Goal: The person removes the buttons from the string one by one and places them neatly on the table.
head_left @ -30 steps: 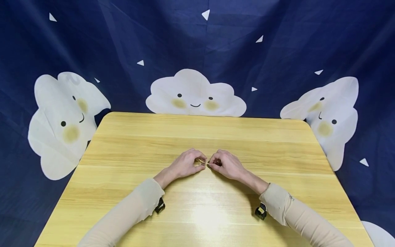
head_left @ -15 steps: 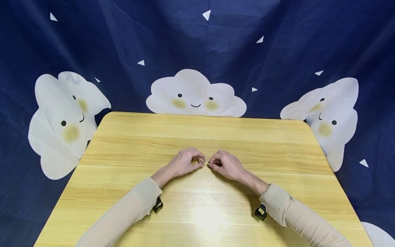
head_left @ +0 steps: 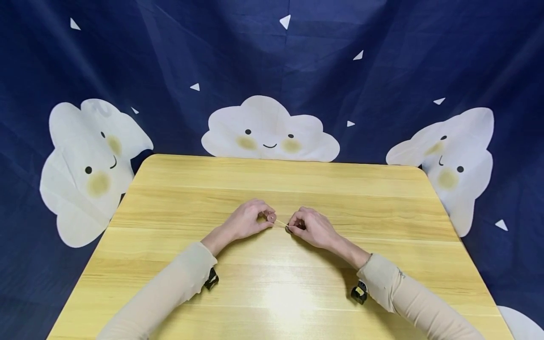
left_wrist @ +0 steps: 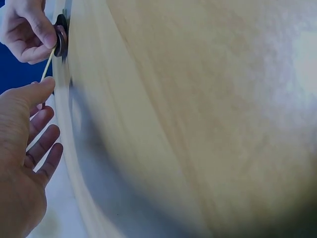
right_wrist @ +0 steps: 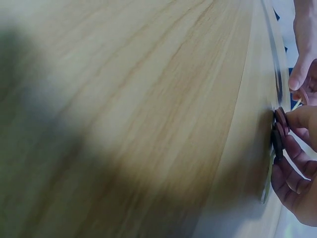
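Between the fingertips of my left hand (head_left: 246,219) is a small, flat, reddish-brown disc (head_left: 271,217) with a pale spot at its centre. A thin yellow cord (head_left: 281,223) stretches from there to my right hand (head_left: 312,227). My right thumb and fingers pinch several dark and reddish-brown discs (right_wrist: 280,120), stacked close together just over the table. Below these, in the right wrist view, a loose length of yellow cord (right_wrist: 268,181) hangs along the table. In the left wrist view the left thumb (left_wrist: 42,89) covers most of the disc, and the other fingers spread loosely.
Both hands are over the middle of a light wooden table (head_left: 272,283). A dark blue cloth (head_left: 361,28) with white smiling clouds hangs behind the table and at its sides. A black wrist device (head_left: 359,293) sits under the right cuff, with another (head_left: 211,279) under the left.
My left hand has moved left and slightly away, widening the gap between the hands. The disc now shows at its fingertips and more cord spans the gap. The right hand stays put.
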Tool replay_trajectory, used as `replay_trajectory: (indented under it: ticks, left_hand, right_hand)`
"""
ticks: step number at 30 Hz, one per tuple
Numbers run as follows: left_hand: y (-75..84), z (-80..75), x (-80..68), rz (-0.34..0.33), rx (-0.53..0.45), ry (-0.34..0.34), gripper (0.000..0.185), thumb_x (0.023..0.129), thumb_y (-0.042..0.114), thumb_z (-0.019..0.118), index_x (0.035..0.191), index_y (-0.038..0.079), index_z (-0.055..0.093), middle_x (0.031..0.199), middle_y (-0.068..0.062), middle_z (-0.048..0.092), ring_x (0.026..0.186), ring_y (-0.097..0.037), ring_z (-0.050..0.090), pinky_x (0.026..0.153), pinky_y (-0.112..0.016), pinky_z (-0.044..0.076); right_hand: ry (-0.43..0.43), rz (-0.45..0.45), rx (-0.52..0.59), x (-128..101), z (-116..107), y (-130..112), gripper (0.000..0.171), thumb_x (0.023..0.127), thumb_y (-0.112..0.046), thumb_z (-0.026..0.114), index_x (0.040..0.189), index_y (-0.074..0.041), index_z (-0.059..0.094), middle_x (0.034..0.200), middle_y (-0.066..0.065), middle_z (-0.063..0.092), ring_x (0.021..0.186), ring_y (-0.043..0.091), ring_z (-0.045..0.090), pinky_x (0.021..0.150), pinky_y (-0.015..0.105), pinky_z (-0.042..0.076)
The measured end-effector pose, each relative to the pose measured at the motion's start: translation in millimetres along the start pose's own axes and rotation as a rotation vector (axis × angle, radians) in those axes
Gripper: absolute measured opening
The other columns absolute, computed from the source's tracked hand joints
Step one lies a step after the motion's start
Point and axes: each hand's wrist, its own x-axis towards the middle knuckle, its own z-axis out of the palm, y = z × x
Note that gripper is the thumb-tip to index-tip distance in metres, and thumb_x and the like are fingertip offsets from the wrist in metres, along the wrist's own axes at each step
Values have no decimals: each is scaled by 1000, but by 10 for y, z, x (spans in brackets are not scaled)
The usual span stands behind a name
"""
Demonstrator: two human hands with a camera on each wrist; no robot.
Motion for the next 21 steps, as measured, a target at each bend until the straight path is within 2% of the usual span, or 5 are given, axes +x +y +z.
replay_trajectory:
  ticks: [15,21]
  left_hand:
    - [62,8,-30,8,-47,-11,33,89,24,85,119,13,75,108,2,75,104,-15,69,101,-36,58]
    - [83,-3,-37,5,-64,6,34,89,23,85,120,13,75,110,1,75,105,-15,69,101,-38,58]
  right_hand:
    - [-13,-27,-17,13,7,-19,7,95,-25,78,99,-19,78,91,-8,68,84,6,59,74,26,52]
    - [-16,-27,-33,24,15,-17,8,96,-25,76,97,-18,77,90,-7,66,83,6,57,72,25,51]
